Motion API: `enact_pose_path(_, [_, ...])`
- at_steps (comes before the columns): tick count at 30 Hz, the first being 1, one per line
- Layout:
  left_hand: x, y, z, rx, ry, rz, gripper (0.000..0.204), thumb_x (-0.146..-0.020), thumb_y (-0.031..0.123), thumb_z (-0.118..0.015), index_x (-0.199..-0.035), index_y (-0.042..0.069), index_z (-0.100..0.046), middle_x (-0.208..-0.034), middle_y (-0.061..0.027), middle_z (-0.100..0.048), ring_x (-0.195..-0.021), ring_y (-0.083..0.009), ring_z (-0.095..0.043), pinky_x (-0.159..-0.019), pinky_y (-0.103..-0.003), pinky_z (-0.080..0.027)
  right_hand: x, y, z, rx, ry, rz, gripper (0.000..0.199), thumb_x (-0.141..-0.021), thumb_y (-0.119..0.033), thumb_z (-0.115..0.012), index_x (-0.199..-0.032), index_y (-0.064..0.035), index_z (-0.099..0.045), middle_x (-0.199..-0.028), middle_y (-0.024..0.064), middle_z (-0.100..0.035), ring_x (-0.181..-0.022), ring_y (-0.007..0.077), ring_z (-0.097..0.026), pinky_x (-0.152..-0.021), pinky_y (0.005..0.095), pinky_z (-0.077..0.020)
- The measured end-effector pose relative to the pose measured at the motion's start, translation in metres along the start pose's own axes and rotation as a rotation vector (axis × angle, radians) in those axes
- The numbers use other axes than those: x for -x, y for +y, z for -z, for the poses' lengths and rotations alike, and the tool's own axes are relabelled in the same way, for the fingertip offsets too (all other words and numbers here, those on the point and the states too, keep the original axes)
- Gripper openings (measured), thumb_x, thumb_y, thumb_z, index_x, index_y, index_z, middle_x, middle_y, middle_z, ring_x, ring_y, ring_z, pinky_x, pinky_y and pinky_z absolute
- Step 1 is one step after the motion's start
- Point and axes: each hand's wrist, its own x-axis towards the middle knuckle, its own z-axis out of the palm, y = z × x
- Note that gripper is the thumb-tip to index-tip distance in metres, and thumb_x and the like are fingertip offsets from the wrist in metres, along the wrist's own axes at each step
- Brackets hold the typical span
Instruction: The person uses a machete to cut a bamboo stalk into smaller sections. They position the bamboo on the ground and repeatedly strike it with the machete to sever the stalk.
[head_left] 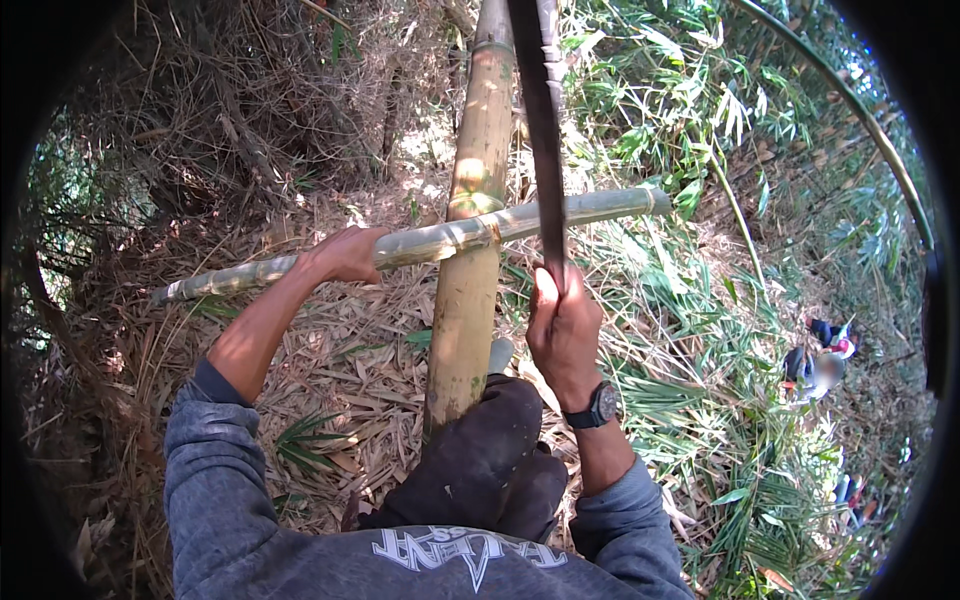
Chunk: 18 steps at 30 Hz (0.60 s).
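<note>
My left hand (345,254) is wrapped round a green bamboo pole (435,243), left of its middle. The pole lies crosswise over a thick yellowish bamboo trunk (468,300), its right end tilted a little farther away. In my right hand (565,325), closed round the handle, is a machete (545,130) with a long dark blade. The blade points up and away, passing in front of the pole right of the trunk; whether it touches the pole I cannot tell. My fist hides most of the handle.
Dry bamboo leaves (330,370) cover the ground. Tangled dry twigs (290,90) stand at the far left, and green bamboo foliage (650,70) at the far right. A curved cane (850,95) arches over the right side. Another person (825,365) is at the right, blurred. My knee (470,450) is beside the trunk.
</note>
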Motion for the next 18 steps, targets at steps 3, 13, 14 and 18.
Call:
enact_pose_path(3, [-0.004, -0.003, -0.004, -0.011, 0.018, -0.048, 0.078, -0.060, 0.017, -0.079, -0.130, -0.001, -0.051, -0.105, -0.0248, -0.066, -0.096, -0.0370, -0.065, -0.085, -0.043, -0.051, 0.019, 0.035, -0.016, 0.159, -0.118, -0.101, 0.011, -0.095, -0.010, -0.052, -0.089, -0.0005, -0.051, -0.060, 0.0223, -0.055, -0.056, 0.0380, -0.057, -0.050, 0.0441, -0.0426])
enact_pose_path(13, [-0.003, 0.003, -0.030, -0.103, 0.141, 0.041, 0.069, -0.065, 0.011, -0.076, -0.129, 0.004, -0.050, -0.106, -0.0184, -0.067, -0.093, -0.0321, -0.066, -0.086, -0.046, -0.055, 0.043, 0.064, -0.012, 0.293, -0.402, -0.276, 0.022, -0.096, -0.016, -0.050, -0.085, 0.0026, -0.051, -0.062, 0.0234, -0.059, -0.057, 0.0429, -0.057, -0.052, 0.0509, -0.0428])
enact_pose_path(14, [-0.003, 0.004, -0.039, -0.137, 0.230, 0.016, 0.069, -0.066, 0.010, -0.076, -0.129, 0.005, -0.050, -0.107, -0.0181, -0.067, -0.093, -0.0311, -0.066, -0.086, -0.046, -0.055, 0.045, 0.060, -0.010, 0.244, -0.386, -0.323, 0.022, -0.097, -0.016, -0.049, -0.085, 0.0025, -0.051, -0.062, 0.0228, -0.059, -0.056, 0.0418, -0.057, -0.052, 0.0496, -0.0425])
enact_pose_path(18, [0.000, 0.005, -0.061, -0.218, 0.385, 0.022, 0.061, -0.067, 0.003, -0.073, -0.124, 0.005, -0.051, -0.105, -0.0168, -0.066, -0.091, -0.0298, -0.066, -0.082, -0.044, -0.057, 0.056, 0.046, 0.002, -0.296, -0.329, -0.663, 0.024, -0.099, -0.018, -0.048, -0.088, 0.0020, -0.054, -0.058, 0.0206, -0.056, -0.051, 0.0363, -0.056, -0.050, 0.0442, -0.0417])
